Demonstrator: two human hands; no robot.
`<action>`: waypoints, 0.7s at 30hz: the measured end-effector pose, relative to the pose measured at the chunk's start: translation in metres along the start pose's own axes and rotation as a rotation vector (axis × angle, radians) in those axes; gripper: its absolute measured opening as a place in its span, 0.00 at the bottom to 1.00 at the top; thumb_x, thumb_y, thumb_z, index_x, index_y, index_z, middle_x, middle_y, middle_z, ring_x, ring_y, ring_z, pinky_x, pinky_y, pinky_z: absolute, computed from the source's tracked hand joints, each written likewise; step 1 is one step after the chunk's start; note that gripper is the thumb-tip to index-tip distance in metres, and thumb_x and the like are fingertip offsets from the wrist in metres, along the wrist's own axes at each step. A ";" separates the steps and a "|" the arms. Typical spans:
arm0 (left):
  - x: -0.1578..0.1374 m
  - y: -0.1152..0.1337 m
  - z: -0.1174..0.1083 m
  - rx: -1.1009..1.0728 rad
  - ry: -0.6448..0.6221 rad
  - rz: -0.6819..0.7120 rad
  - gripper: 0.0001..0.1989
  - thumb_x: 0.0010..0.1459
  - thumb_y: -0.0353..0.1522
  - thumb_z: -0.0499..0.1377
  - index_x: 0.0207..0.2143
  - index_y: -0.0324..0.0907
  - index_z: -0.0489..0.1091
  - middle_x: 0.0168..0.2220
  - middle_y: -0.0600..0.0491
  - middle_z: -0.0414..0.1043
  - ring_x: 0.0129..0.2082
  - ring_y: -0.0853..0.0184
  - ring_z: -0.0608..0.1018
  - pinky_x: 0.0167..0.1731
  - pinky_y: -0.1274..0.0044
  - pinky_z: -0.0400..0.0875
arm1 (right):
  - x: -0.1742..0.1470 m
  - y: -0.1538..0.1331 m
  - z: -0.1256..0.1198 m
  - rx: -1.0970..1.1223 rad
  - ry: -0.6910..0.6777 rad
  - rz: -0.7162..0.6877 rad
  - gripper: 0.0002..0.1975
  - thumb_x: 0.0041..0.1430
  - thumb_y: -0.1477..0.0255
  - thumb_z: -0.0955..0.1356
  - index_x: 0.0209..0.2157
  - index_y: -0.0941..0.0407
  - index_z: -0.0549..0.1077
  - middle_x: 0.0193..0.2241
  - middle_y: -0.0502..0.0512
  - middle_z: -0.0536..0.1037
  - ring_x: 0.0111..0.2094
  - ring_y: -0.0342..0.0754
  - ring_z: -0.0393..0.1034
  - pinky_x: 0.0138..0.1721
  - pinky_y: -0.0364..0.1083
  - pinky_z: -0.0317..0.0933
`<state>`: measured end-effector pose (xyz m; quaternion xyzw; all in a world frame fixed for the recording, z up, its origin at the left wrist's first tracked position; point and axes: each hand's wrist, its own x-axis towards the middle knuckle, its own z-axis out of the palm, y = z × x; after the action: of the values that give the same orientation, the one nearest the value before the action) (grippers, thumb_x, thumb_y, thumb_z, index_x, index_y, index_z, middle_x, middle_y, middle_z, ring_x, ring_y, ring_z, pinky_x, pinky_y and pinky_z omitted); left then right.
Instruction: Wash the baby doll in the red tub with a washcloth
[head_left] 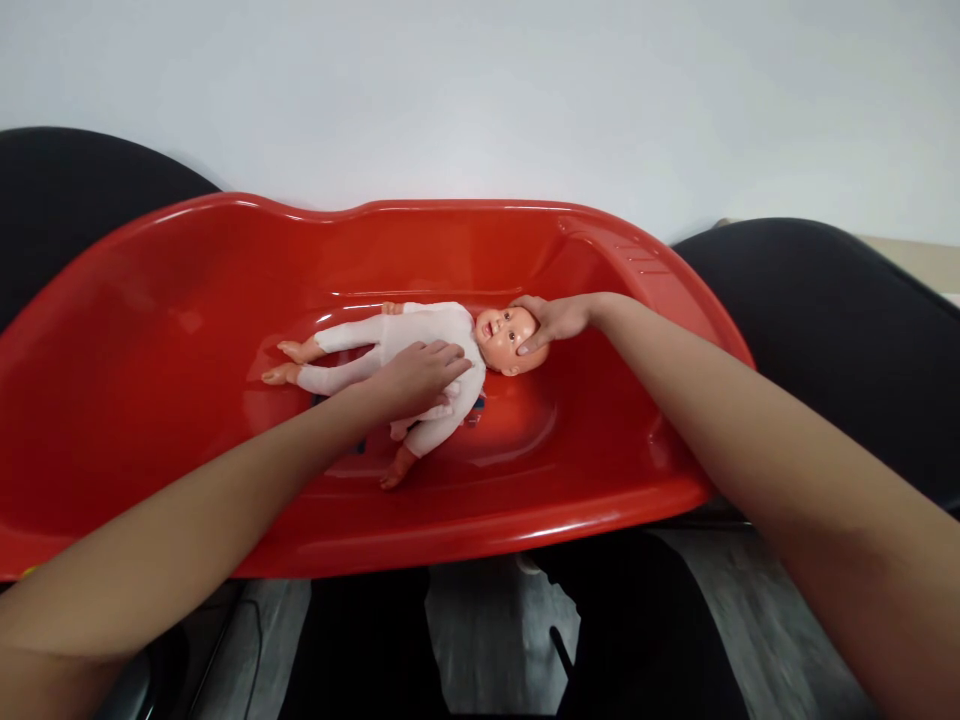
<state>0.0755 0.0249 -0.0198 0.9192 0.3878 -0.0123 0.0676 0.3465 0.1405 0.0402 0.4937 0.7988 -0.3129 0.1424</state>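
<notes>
A baby doll in a white suit lies on its back in a red plastic baby bathtub, head to the right and legs to the left. My left hand rests flat on the doll's chest and belly. My right hand cups the doll's bare head from the right side, fingers over its crown and cheek. One doll arm sticks out toward me below my left hand.
The tub sits across two black seats or cushions, one at the left and one at the right. A pale wall stands right behind. Grey floor shows below the tub's near rim.
</notes>
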 end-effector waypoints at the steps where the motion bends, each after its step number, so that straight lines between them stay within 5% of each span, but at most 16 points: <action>1: 0.001 0.001 0.000 0.063 0.016 0.005 0.32 0.58 0.33 0.58 0.65 0.43 0.58 0.66 0.44 0.55 0.65 0.53 0.58 0.60 0.64 0.55 | 0.000 0.000 0.000 -0.001 0.000 -0.001 0.56 0.36 0.46 0.76 0.65 0.46 0.54 0.66 0.58 0.58 0.63 0.69 0.57 0.61 0.64 0.59; 5: -0.006 -0.005 0.009 0.238 0.021 -0.014 0.39 0.58 0.32 0.57 0.70 0.42 0.46 0.72 0.45 0.38 0.71 0.52 0.41 0.65 0.58 0.41 | -0.001 -0.003 0.000 -0.013 -0.008 0.001 0.55 0.36 0.46 0.76 0.65 0.47 0.54 0.66 0.58 0.58 0.64 0.68 0.56 0.62 0.63 0.58; 13: -0.001 -0.026 0.019 0.253 0.020 0.067 0.38 0.56 0.27 0.56 0.68 0.36 0.48 0.72 0.42 0.38 0.71 0.55 0.42 0.66 0.64 0.41 | -0.002 -0.004 0.000 -0.011 -0.006 0.023 0.58 0.37 0.45 0.75 0.66 0.48 0.52 0.66 0.60 0.57 0.64 0.69 0.56 0.62 0.64 0.58; 17: -0.004 -0.027 0.008 0.217 0.071 0.063 0.28 0.57 0.30 0.59 0.60 0.35 0.61 0.69 0.42 0.50 0.68 0.54 0.51 0.64 0.67 0.46 | 0.000 -0.001 0.000 -0.023 -0.004 0.013 0.57 0.37 0.45 0.75 0.66 0.47 0.52 0.67 0.58 0.56 0.64 0.68 0.55 0.62 0.63 0.59; 21: -0.011 -0.019 -0.005 0.266 0.073 0.045 0.13 0.59 0.37 0.59 0.40 0.36 0.71 0.48 0.40 0.71 0.52 0.52 0.69 0.53 0.65 0.61 | 0.004 0.005 0.001 -0.021 0.001 -0.008 0.56 0.38 0.44 0.74 0.66 0.47 0.53 0.66 0.59 0.58 0.63 0.68 0.58 0.60 0.63 0.61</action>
<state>0.0541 0.0314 -0.0168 0.9283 0.3643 -0.0284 -0.0687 0.3488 0.1441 0.0355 0.4892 0.8039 -0.3050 0.1460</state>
